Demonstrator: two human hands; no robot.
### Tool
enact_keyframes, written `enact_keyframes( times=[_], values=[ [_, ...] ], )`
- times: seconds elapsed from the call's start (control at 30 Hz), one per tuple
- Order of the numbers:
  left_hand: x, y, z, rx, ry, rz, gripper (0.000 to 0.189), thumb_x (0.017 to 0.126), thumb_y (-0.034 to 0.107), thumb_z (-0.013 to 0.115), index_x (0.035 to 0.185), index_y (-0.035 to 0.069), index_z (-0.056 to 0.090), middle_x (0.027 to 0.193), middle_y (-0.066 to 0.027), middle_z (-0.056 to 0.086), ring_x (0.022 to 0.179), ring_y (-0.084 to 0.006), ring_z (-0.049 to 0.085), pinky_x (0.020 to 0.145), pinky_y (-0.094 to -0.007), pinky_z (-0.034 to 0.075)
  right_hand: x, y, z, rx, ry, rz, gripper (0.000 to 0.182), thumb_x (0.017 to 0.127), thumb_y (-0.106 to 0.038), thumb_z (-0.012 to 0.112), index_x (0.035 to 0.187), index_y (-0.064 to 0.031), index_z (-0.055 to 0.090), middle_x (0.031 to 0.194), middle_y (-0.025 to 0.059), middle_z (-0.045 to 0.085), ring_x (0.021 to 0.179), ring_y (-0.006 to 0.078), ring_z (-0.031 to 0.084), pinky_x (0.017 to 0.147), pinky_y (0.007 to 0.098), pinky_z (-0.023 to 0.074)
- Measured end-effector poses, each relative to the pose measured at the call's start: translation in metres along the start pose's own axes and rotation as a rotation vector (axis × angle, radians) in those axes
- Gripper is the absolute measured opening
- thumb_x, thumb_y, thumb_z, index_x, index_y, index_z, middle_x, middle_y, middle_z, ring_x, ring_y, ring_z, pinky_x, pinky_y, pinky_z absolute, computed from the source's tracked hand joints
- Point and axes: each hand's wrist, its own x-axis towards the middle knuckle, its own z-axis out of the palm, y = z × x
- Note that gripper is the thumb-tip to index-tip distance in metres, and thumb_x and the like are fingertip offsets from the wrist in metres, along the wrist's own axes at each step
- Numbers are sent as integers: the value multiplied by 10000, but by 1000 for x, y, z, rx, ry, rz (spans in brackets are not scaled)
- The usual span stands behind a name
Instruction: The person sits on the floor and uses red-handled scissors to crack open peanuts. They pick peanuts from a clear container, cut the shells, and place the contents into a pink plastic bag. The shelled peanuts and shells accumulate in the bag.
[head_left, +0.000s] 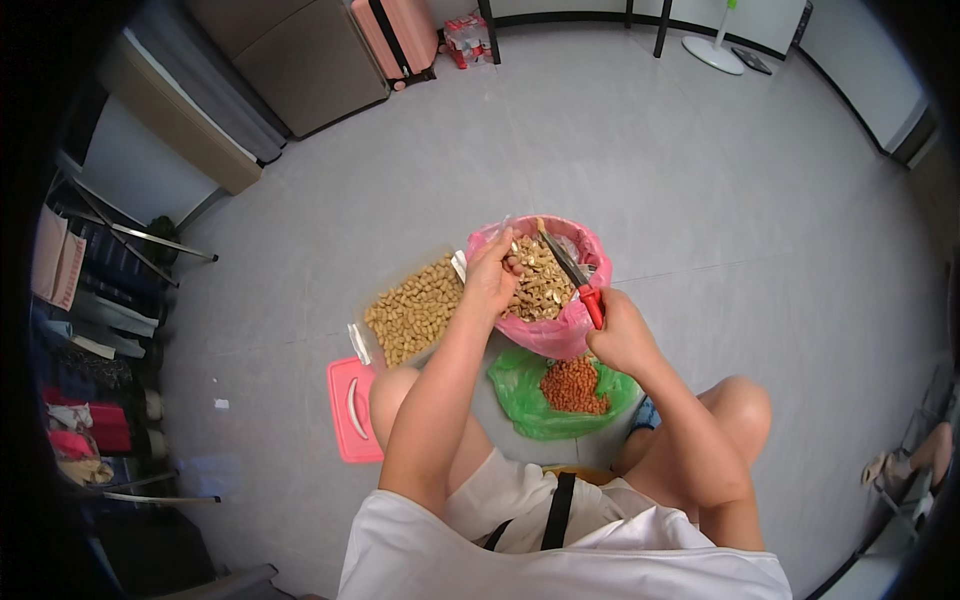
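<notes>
My right hand (619, 330) grips the red handles of a pair of scissors (566, 259), whose blades point up and left over a bin lined with a pink plastic bag (555, 345). A small tan piece, perhaps shell, shows at the blade tips. Peanut shells (544, 289) fill much of the bin. At its left side is my left hand (495, 274), fingers curled; whether something small is between them I cannot tell. Unshelled peanuts (416, 307) lie in a clear plastic box left of the bin. Reddish shelled peanuts (574, 386) rest on a green plastic bag (517, 397) nearer me.
A pink lid with a white handle (352, 409) lies beside my left knee. Farther off stand a pink suitcase (397, 37), a pack of bottles (469, 41) and a white round stand base (712, 55). Racks with clothes and bags line the left.
</notes>
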Motion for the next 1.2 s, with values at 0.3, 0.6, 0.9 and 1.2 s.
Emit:
enact_keyframes(
  times=[0.3,0.6,0.9,1.2],
  values=[
    [-5,-15,-6,190,137,-168,162,806,35,610,962,16,572,735,-21,561,556,-83,471,471,-194,409,9,16,-8,-53,28,59,239,613,-15,492,830,82,522,864,292,547,849,445,530,750,473,426],
    [-81,-122,-29,567,-67,-737,261,899,117,473,1126,-6,513,916,-101,603,767,-156,598,598,-250,493,-4,6,-25,51,87,44,184,595,-12,486,762,65,482,768,266,535,774,432,532,681,449,422],
    [-70,-103,-73,1320,-264,-683,272,826,277,602,997,66,630,852,-41,642,692,-138,619,569,-275,492,-12,5,-23,63,41,26,287,617,-23,523,894,48,507,872,248,533,840,399,526,731,413,422],
    [-27,5,-171,2087,418,-78,189,703,167,656,850,47,663,854,-155,639,792,-290,623,691,-376,492,-21,2,-13,61,17,-19,361,610,15,507,969,53,504,803,206,509,732,325,515,675,367,416]
  ],
)
